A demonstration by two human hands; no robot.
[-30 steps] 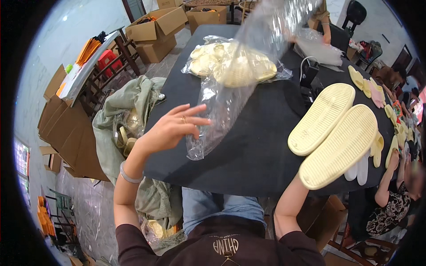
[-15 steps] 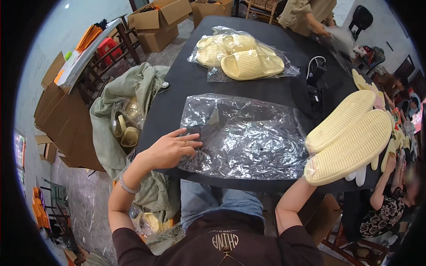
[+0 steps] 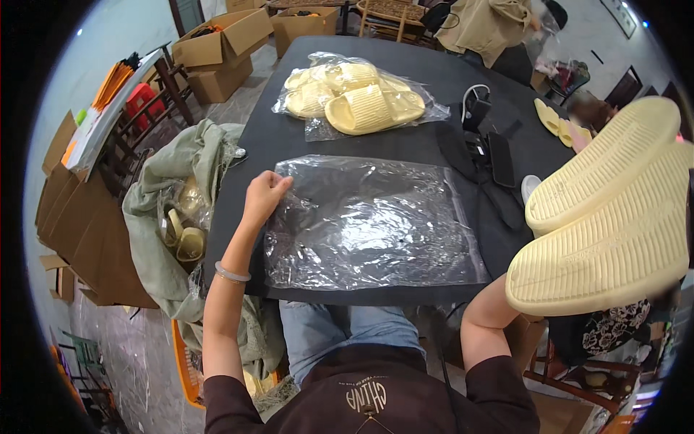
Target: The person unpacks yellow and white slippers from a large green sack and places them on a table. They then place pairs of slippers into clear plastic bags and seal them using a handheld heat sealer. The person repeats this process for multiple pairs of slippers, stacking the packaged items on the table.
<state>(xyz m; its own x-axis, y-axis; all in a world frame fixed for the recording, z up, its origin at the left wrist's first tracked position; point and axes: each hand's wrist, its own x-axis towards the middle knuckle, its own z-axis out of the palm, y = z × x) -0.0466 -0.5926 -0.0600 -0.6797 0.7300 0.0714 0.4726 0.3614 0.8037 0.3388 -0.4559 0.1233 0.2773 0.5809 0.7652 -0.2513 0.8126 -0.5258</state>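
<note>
A flat, clear plastic bag (image 3: 376, 231) lies on the black table (image 3: 249, 155) in front of me. My left hand (image 3: 267, 194) pinches the bag's far left corner between thumb and fingers. At the right, a pair of pale yellow slippers (image 3: 600, 231) is held up with the ribbed soles showing. My right forearm (image 3: 491, 315) runs up behind them; the hand itself is hidden by the slippers it holds. Farther back on the table, several pale yellow slippers (image 3: 361, 108) lie in clear wrapping.
A phone (image 3: 500, 159) and a black charger (image 3: 476, 108) with cable lie right of the bag. Left of the table stands a green sack (image 3: 148, 217) holding wrapped slippers. Cardboard boxes (image 3: 224, 43) are behind. Another person (image 3: 491, 29) works at the far right.
My left hand has gone from resting on the bag's left side to gripping its far left corner. My right hand has lifted the slippers up and to the right, off the bag.
</note>
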